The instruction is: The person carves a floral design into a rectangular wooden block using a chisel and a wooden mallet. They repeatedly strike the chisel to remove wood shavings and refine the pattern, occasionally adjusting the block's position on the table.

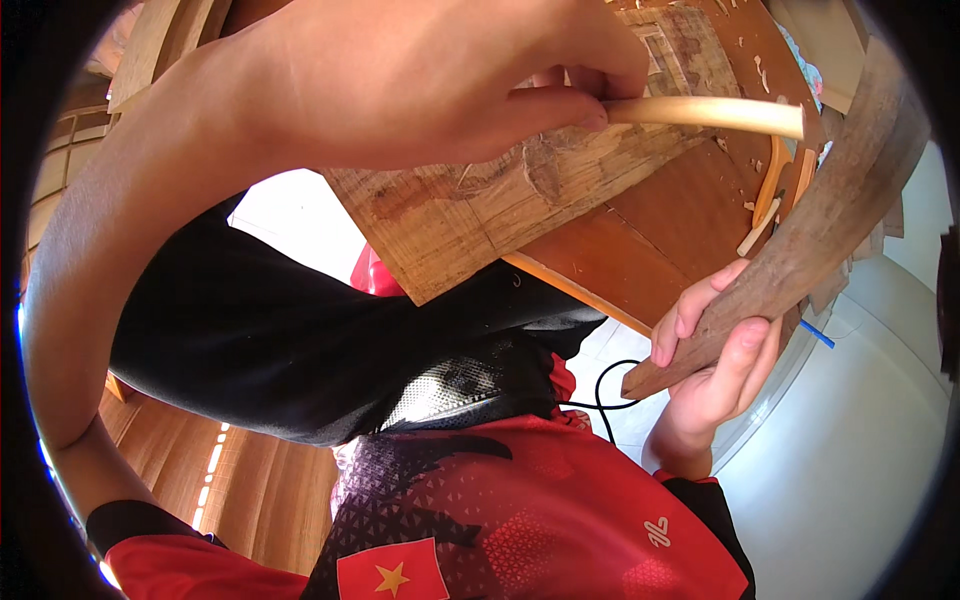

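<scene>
Left grip point(550, 85): pinched closed on one end of a pale curved wooden strip point(710, 113)
Strip: jutting right from left grip, over wooden board point(430, 230) and table point(640, 250)
Right grip point(715, 385): curled round lower part of dark curved wooden piece point(820, 220), rising up-right from grip
Progress: some cutting likely done, given shavings point(758, 72) up-right of left grip; remainder can't tell
Containers: none made out

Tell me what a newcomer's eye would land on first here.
Likely the pale strip in the left hand, upper right, and the dark plank in the right hand, along the right side. Next, the red shirt filling the lower middle.
</scene>
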Demonstrator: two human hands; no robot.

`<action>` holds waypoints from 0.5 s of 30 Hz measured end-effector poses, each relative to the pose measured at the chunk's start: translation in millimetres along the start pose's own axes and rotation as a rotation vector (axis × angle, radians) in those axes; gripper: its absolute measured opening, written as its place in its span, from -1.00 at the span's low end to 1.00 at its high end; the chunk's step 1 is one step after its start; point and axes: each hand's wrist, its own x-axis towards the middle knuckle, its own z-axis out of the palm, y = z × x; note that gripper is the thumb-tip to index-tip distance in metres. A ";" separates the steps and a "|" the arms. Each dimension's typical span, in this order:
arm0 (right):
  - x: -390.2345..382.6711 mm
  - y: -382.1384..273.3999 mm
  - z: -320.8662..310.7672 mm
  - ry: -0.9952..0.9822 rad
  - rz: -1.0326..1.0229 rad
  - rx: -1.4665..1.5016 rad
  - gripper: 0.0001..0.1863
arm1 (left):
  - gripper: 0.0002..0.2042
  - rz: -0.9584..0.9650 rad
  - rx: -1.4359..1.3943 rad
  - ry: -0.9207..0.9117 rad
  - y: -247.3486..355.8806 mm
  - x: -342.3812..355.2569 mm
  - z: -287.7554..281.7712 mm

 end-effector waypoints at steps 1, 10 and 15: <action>-0.8 0.0 -0.3 -0.016 -0.003 -0.002 -0.43 | -0.83 0.006 0.005 -0.013 -1.3 -0.7 -0.8; -5.1 2.6 -8.0 -0.098 -0.030 -0.056 -0.43 | -0.80 -0.032 -0.042 -0.050 -6.2 -0.7 4.9; -5.2 -4.5 -0.4 -0.023 0.011 -0.029 -0.41 | -0.79 0.106 -0.106 0.018 -8.6 -2.2 -1.9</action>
